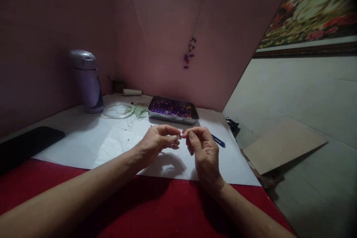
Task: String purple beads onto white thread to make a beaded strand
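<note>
While both hands are up over the white paper (237, 167), their fingertips nearly meet in the middle. The right hand (205, 150) pinches a tiny red bit (183, 132) with its thumb and finger, right by the tips of the left hand (156, 141). The left hand has bent fingers, with its thumb close under the first one, but the spot is so small and dim that I cannot tell if it grips anything.

Just beside the right hand lies a blue tool (219, 141), partly hidden by that hand. Past the fingers sits a metal tray (174, 119), full of shiny beads (167, 109), most of them purple. To its left are some messy green string (140, 111) and a white ring (117, 118). A purple bottle (89, 89) stands up next to the ring. Behind it all, more purple beads on a string (191, 50) hang down in front of a pink wall (156, 33). Red cloth (178, 212) shows at the near edge.
</note>
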`<state>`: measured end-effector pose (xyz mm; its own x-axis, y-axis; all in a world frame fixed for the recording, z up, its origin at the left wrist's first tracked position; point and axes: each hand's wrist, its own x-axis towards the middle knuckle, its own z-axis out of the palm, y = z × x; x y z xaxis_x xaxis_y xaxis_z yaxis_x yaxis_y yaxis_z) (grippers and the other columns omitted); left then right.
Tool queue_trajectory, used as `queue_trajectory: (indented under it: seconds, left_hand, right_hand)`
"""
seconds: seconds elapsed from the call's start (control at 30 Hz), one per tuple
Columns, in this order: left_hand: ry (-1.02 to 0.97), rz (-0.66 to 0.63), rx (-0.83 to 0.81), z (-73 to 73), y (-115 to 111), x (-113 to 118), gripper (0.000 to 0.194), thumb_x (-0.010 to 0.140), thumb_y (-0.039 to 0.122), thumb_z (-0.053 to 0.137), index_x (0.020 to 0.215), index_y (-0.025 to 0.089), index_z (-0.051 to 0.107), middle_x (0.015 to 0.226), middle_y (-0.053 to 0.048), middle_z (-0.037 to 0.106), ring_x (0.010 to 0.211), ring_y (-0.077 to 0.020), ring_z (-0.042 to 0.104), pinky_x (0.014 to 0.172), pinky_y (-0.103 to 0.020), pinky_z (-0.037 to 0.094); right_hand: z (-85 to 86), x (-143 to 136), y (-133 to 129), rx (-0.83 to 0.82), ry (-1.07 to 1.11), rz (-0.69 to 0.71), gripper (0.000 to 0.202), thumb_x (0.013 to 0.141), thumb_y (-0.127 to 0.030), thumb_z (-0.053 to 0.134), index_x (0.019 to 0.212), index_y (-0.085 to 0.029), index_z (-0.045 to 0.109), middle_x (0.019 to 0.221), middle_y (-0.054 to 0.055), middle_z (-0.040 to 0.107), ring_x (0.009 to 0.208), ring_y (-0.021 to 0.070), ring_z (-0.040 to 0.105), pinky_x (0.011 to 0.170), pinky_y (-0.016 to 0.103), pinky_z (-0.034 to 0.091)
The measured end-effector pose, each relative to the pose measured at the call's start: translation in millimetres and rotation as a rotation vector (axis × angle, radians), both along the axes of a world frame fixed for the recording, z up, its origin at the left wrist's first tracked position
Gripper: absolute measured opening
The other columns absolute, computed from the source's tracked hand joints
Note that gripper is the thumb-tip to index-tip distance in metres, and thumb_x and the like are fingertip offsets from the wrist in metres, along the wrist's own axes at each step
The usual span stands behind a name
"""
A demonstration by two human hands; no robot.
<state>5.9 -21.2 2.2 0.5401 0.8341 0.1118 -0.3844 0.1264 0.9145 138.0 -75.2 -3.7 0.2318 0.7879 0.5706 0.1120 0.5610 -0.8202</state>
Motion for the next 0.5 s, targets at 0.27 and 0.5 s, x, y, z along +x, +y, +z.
queue_trajectory:
  seconds: [0.27,0.5]
  left_hand:
    - [-0.043,0.053,-0.036,-3.8,4.3,-0.1,0.021,0.059,0.013,0.076,0.078,0.012,0.067,0.075,-0.004,0.067,0.065,-0.0137,0.062,0.073,-0.031,0.047]
    - [-0.105,0.050,-0.016,-2.2,4.3,-0.2,0.017,0.063,0.013,0.074,0.079,0.012,0.067,0.081,-0.006,0.068,0.071,-0.0140,0.063,0.075,-0.030,0.047]
  right_hand:
    - [0.2,4.8,-1.8,0.060,-0.211,-0.084,0.008,0.085,-0.026,0.051,0.081,-0.020,0.054,0.083,0.002,0.055,0.074,0.0147,0.051,0.065,0.027,0.041]
    - [4.2,4.1,-3.7,0.056,-0.318,-0.081,0.013,0.082,-0.023,0.056,0.069,-0.019,0.054,0.081,0.002,0.051,0.073,0.0148,0.050,0.062,0.026,0.040]
